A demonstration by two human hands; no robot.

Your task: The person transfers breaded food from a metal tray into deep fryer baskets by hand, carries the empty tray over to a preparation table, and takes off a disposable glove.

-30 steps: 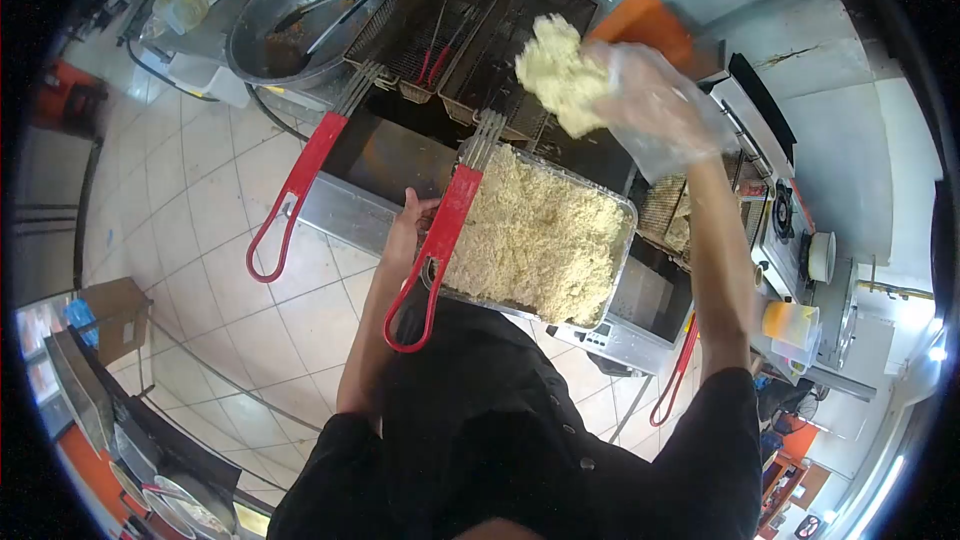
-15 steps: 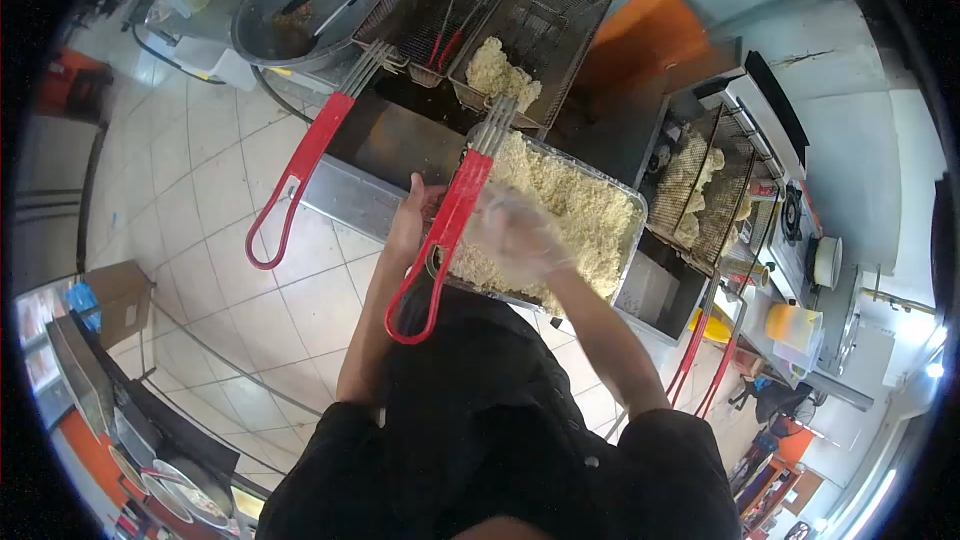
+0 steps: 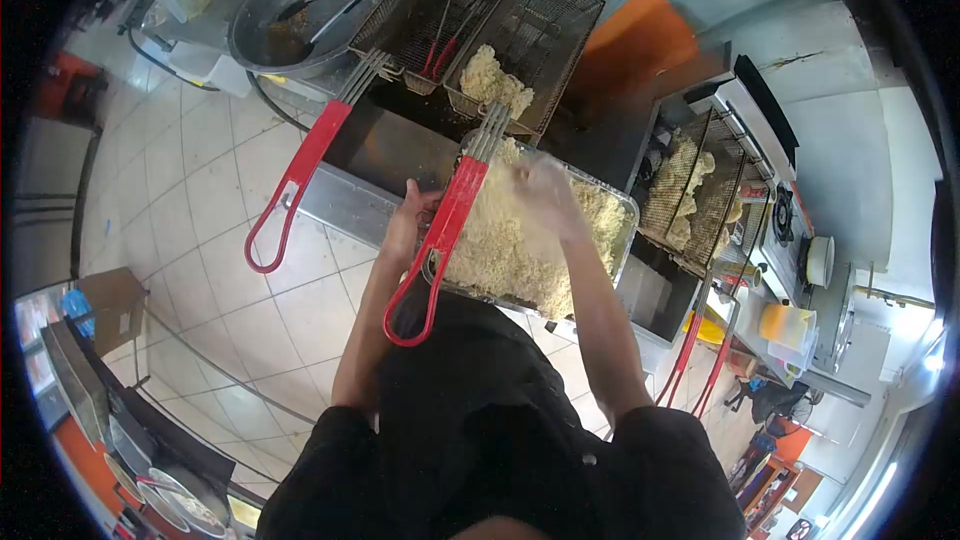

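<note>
A metal tray (image 3: 632, 230) of pale, crumbly breading flour (image 3: 500, 250) lies in front of me. My right hand (image 3: 548, 198), in a clear plastic glove, is over the far part of the flour, its fingers smeared by motion. My left hand (image 3: 408, 220) is at the tray's left side, thumb pointing up and fingers curled in at the edge, partly hidden by a red basket handle (image 3: 455, 215). This handle belongs to the wire fryer basket (image 3: 560, 15), where breaded pieces (image 3: 492, 80) lie at the near end.
A second fryer basket (image 3: 400, 25) holds red-handled tongs (image 3: 440, 50); its red handle (image 3: 305, 160) sticks out leftward. Farther left is a big metal bowl (image 3: 300, 10) with utensils. Another basket (image 3: 690, 180) with breaded pieces stands right. Tiled floor (image 3: 230, 270) shows at left.
My right hand has moved away from me and slightly right across the flour. My left hand stays at the tray's left side. The camera view has shifted slightly.
</note>
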